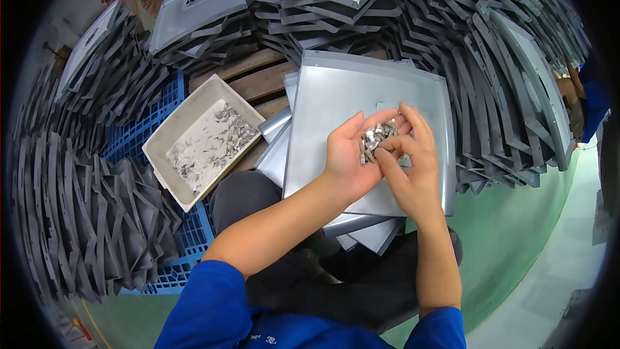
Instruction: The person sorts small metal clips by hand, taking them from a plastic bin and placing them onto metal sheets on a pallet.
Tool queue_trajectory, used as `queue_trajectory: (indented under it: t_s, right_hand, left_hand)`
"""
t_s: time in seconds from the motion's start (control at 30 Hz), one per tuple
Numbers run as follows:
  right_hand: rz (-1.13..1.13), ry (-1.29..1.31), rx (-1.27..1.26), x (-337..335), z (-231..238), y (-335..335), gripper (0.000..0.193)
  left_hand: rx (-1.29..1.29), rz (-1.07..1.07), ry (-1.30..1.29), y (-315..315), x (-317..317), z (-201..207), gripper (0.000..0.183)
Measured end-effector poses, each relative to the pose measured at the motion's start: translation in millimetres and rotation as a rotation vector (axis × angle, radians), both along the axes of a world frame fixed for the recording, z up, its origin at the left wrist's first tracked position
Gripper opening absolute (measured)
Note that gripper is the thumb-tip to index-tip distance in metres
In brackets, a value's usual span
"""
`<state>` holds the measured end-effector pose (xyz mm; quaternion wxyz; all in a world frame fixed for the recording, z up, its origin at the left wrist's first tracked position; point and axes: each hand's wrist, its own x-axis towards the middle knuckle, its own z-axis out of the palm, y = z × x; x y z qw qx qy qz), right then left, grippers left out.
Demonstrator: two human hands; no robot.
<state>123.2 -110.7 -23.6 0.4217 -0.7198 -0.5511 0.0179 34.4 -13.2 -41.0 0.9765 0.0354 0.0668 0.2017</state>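
Observation:
My left hand (349, 158) is cupped, palm up, around a heap of small silvery metal pieces (374, 139). Over that heap curves my right hand (413, 171), its thumb and index finger bent together at the pieces. Whatever those fingertips pinch is too small to make out. Both hands are above a grey sheet-metal panel (316, 116) with a raised, folded edge. Part of a small opening in the panel shows behind my fingers. More panels lie beneath it, turned at different angles.
Left of the panel, a cream plastic tray (158, 174) holds many more small metal pieces. It sits by wooden slats (258, 84) and a blue plastic pallet (187, 239). Tall stacks of grey panels (90, 207) surround me left, ahead and right. Other people stand at both far sides.

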Motion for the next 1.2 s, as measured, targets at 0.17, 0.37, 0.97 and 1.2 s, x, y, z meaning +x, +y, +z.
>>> queue_trajectory:
  t_s: [0.17,0.37,0.97,1.2]
  right_hand:
    - [0.009,0.368,0.019,11.8,2.0,-6.0,0.007]
    - [-0.06,0.494,0.095,24.0,-2.0,-6.9,0.008]
    - [0.171,0.704,-0.06,33.3,10.5,-23.2,0.011]
    - [-0.141,0.445,0.002,66.0,15.9,-42.9,0.01]
  left_hand:
    - [0.002,-0.019,0.087,0.3,1.6,0.7,0.052]
    - [0.167,-0.26,0.191,11.6,0.8,-30.7,0.033]
    - [0.553,-0.415,0.288,9.2,-1.4,-4.8,0.02]
    - [0.486,-0.275,0.349,28.3,-0.2,-5.8,0.021]
